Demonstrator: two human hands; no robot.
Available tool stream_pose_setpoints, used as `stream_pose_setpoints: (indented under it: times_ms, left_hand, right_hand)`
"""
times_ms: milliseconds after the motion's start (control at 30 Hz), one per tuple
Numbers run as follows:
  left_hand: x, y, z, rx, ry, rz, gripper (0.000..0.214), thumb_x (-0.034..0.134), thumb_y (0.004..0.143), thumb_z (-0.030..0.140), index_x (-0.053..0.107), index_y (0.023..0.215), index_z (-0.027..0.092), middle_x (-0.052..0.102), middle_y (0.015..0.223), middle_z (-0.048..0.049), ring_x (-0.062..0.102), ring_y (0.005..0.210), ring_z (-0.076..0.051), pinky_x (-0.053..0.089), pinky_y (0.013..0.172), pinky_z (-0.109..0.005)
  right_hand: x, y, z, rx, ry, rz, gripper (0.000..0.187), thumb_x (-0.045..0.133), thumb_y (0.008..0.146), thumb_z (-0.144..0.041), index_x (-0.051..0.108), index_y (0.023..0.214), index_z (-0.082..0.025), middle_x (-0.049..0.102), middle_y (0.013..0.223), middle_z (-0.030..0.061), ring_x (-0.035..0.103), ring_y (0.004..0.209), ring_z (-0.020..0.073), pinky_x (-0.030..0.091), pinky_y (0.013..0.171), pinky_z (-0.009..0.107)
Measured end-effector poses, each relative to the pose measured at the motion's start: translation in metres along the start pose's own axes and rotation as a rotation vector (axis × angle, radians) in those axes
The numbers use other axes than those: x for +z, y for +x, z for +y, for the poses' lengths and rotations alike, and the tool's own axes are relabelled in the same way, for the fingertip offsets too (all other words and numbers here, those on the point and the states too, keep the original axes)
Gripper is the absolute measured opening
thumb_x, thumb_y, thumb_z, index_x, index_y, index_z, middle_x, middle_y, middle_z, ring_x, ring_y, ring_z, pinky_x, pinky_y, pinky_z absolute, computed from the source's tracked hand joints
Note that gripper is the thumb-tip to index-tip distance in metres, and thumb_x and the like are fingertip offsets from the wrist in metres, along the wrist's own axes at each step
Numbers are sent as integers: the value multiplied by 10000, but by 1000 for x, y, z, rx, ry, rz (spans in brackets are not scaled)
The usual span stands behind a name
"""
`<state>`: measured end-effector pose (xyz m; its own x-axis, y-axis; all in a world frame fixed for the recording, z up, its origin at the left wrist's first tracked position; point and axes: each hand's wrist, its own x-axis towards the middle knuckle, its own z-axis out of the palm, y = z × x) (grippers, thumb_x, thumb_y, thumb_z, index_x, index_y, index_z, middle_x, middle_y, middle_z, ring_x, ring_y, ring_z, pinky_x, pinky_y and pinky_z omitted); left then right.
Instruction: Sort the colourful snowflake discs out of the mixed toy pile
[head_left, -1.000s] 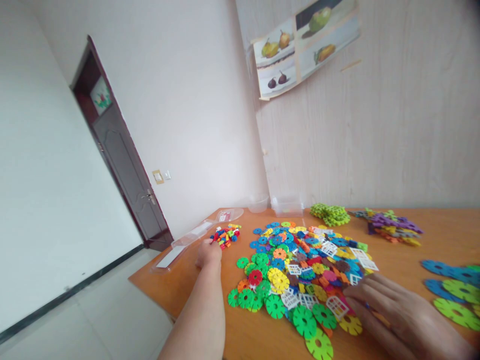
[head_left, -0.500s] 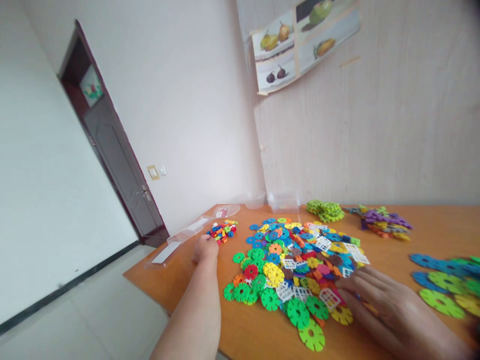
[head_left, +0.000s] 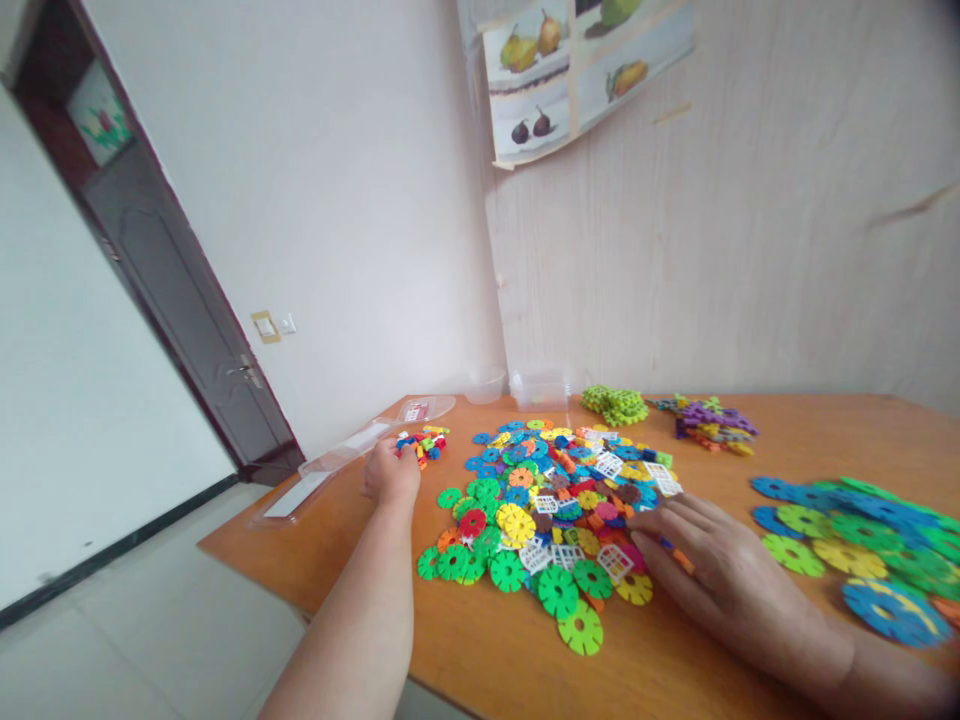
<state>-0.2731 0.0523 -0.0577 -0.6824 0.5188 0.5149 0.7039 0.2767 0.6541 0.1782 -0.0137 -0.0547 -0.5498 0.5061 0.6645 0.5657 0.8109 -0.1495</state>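
Orange tabletop [head_left: 495, 640], bricks [head_left: 431, 447] beside left fingers [head_left: 406, 455]

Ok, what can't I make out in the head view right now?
All in the head view:
Left hand: fingertips hidden behind the hand; any hold on small bricks unclear.
Right hand: fingers partly cover an orange piece; hold unclear.
Rightmost discs: cut off by the right edge.
Fruit pictures: cut off by the top edge.
Red-and-white label: print too small.

Multicoloured notched discs [head_left: 516, 525], loosely heaped, small bright bricks [head_left: 430, 447], clustered nearby
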Motion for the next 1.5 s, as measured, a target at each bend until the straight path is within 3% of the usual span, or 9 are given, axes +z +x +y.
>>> stream_pose_setpoints:
  times_ms: [100, 267, 600, 800, 1000, 1233, 1400, 1500]
  left_hand:
    - [2, -13, 27, 93, -55, 21, 244, 572, 845, 373, 691, 997, 225, 744, 1020, -119, 677, 976, -289, 498, 850, -418]
    - [13, -41, 61, 330, -243, -92, 275, 561, 867, 401, 686, 994, 192, 741, 1009, -98, 687, 959, -236, 516, 884, -365]
    - [21, -75, 92, 448, -353, -220, 268, 541, 900, 420, 698, 910, 204, 743, 937, -72, 689, 910, -224, 532, 837, -346]
    - [24, -86, 109, 526, -307, -225, 297, 491, 940, 432, 698, 936, 219, 736, 978, -80, 656, 997, -246, 484, 947, -380]
    - [25, -92, 124, 571, -322, -210, 341, 438, 971, 437, 694, 956, 212, 726, 988, -91, 641, 1021, -252, 459, 971, -377]
    - [14, -75, 121, 383, -530, -164, 470, 363, 986, 529, 682, 1010, 184, 732, 1019, -107, 672, 1010, -239, 496, 937, -357]
    - [11, -53, 100, 208, -592, -150, 573, 342, 956, 614, 687, 920, 159, 747, 905, -110, 703, 890, -234, 522, 877, -355]
    - [16, -46, 85, 110, -605, -229, 620, 364, 913, 676, 688, 864, 149, 742, 826, -119, 705, 814, -239, 542, 793, -351]
  right_hand:
    - [0, 1, 1, 59, -12, 28, 173, 503, 979, -281, 655, 1042, -227, 681, 898, 72, 613, 830, 214, 462, 726, 345]
    - [1, 3, 6, 163, -33, 49, 189, 475, 971, -235, 629, 1080, -227, 687, 950, 75, 604, 869, 227, 436, 747, 366]
    - [6, 3, 20, 300, -72, 127, 220, 480, 922, -201, 606, 1102, -214, 701, 1011, 83, 584, 959, 249, 436, 820, 384]
    - [4, 6, 22, 351, -106, -3, 181, 479, 925, -219, 654, 971, -218, 698, 943, 71, 583, 921, 231, 418, 800, 362]
    - [2, 9, 9, 276, -91, -77, 204, 521, 958, -333, 674, 1055, -241, 693, 1021, 75, 583, 971, 240, 409, 831, 385]
    - [-5, 12, -5, 164, -70, -93, 215, 559, 952, -338, 655, 1122, -246, 692, 1109, 79, 579, 1042, 248, 403, 878, 417]
    - [-7, 12, -13, 56, -67, -83, 282, 562, 961, -383, 629, 1191, -234, 678, 1180, 102, 573, 1109, 255, 405, 930, 438]
    - [-5, 9, -18, -13, -67, -90, 329, 554, 964, -366, 604, 1260, -231, 666, 1215, 107, 562, 1143, 258, 401, 973, 459]
